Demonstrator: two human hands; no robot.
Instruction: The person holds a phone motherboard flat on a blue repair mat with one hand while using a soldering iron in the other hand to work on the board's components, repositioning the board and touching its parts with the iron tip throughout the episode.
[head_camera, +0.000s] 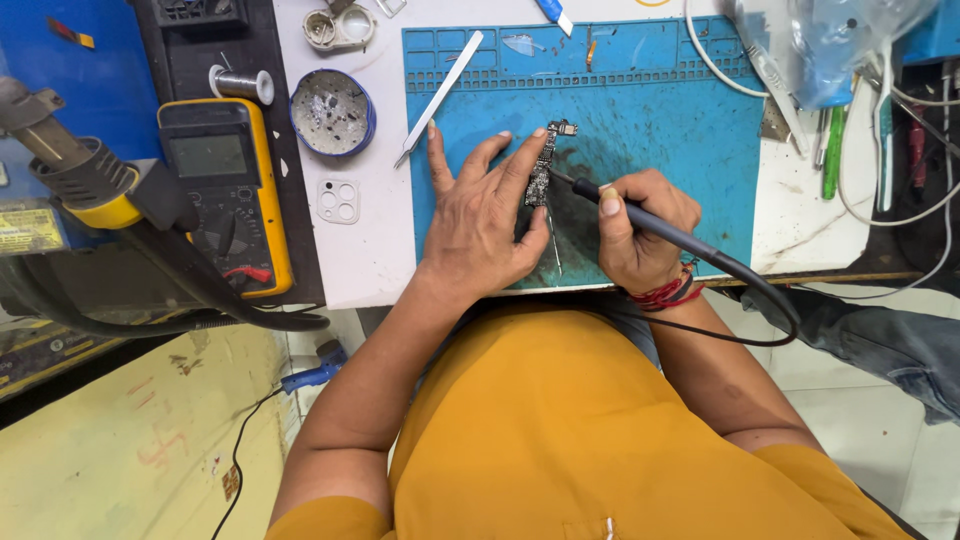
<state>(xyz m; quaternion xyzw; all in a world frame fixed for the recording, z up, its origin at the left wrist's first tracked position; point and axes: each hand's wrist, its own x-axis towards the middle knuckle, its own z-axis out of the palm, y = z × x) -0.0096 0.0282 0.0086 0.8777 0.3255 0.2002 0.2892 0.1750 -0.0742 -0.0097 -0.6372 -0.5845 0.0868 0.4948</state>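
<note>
Nearest me, left hand (487, 222) spreads its fingers wide, pinning the circuit board (541, 172) mid blue mat (660, 120); right hand (640, 230) grips the soldering iron (640, 215), tip touching the board

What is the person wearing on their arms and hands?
Both arms are bare below short mustard-yellow sleeves. The left hand wears no glove or ring that shows. The right hand is gloveless too, with red thread bands wound around its wrist.

Mustard shirt (red wrist threads (668, 293))
</note>
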